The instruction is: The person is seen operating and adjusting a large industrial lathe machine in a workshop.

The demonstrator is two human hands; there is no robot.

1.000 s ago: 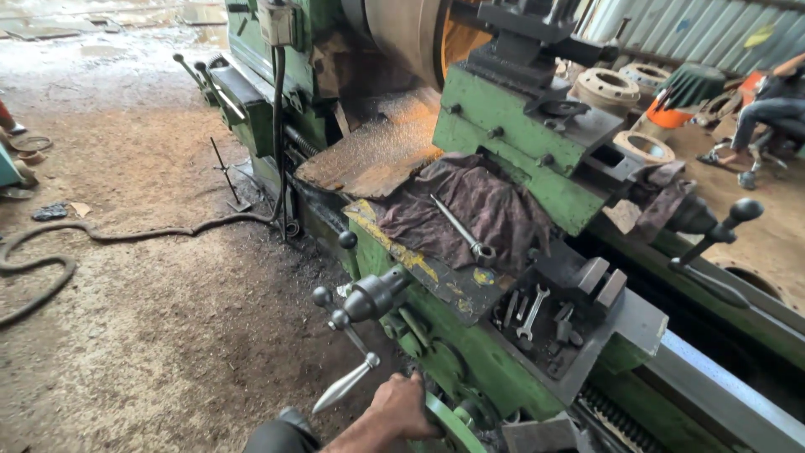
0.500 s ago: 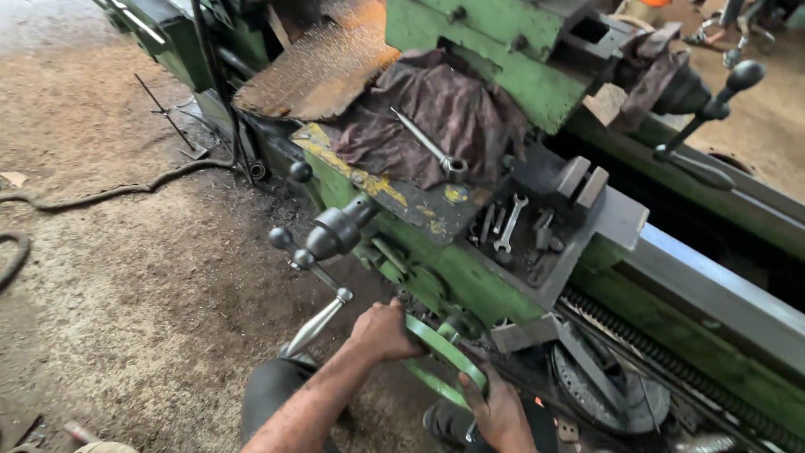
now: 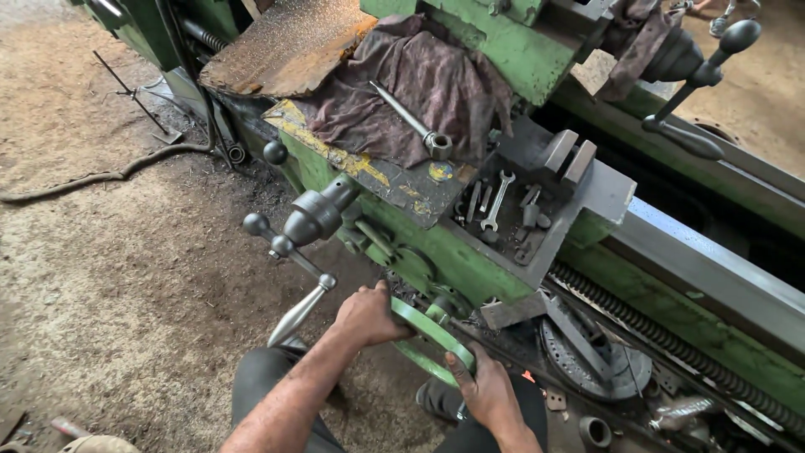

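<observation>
While both hands' fingers [image 3: 457, 362] clasp green handwheel [image 3: 428, 331], wrenches [image 3: 495, 201] in grey tray [image 3: 604, 189].

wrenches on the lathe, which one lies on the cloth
The long socket wrench lies on the dark cloth. The smaller open-ended wrench sits in the grey tray instead.

The left hand [image 3: 369, 315] is closed in a fist-like grip, knuckles up, with its bare forearm running down and left toward the bottom edge. The right hand [image 3: 485, 387] sits lower and to the right, fingers curled and thumb pressed forward, wrist bent upward. Both arms reach forward, close together.
</observation>
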